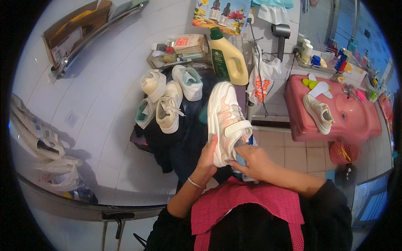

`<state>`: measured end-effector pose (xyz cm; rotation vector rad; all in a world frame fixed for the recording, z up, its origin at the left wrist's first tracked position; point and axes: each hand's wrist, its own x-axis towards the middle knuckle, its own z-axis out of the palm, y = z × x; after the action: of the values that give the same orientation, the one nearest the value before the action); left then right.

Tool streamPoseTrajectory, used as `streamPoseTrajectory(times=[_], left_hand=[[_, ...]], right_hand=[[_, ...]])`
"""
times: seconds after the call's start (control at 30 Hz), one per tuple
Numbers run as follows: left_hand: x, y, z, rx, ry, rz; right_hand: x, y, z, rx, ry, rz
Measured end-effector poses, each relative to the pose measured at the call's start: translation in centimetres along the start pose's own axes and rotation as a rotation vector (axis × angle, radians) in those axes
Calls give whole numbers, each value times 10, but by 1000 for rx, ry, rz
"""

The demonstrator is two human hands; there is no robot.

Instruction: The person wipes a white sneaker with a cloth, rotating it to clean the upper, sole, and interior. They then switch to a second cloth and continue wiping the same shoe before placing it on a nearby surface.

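A white and pink sneaker [224, 116] with a strap is held in front of me, toe away. My left hand [209, 153] grips its heel end from the left side. At the shoe's opening is my right hand [252, 160], its fingers partly inside and hidden, near a light blue piece [240, 159]. Beyond the sneaker, several white shoes [169, 106] rest on dark cloth [188, 138]. The matching sneaker [317, 113] lies on the pink sink [301, 125] at right, beside white and yellow-green insoles [318, 88].
A yellow detergent jug [230, 59] with a green cap stands behind the sneaker, next to a wire basket [157, 61] of small items. A hair dryer [281, 39] and a plastic bag [263, 75] hang on the wall. A red basket [342, 153] is below the sink.
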<state>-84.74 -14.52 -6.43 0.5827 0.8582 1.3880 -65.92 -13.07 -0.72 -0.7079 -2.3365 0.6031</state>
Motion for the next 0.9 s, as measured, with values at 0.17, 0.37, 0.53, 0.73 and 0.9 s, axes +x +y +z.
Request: streamPoseTrajectory(times=[0.17, 0.37, 0.53, 0.73, 0.9], left_hand=[[2, 11, -35, -454, -515, -293], [27, 9, -86, -70, 20, -248], [28, 30, -107, 938, 307, -16], [-2, 80, -68, 1046, 438, 311], [-16, 77, -23, 490, 67, -149]], right_hand=[[-26, 18, -25, 264, 15, 97], [-41, 42, -3, 572, -48, 588], [-46, 46, 15, 491, -97, 605], [-48, 45, 21, 600, -26, 595], [-52, 48, 25, 672, -47, 588]])
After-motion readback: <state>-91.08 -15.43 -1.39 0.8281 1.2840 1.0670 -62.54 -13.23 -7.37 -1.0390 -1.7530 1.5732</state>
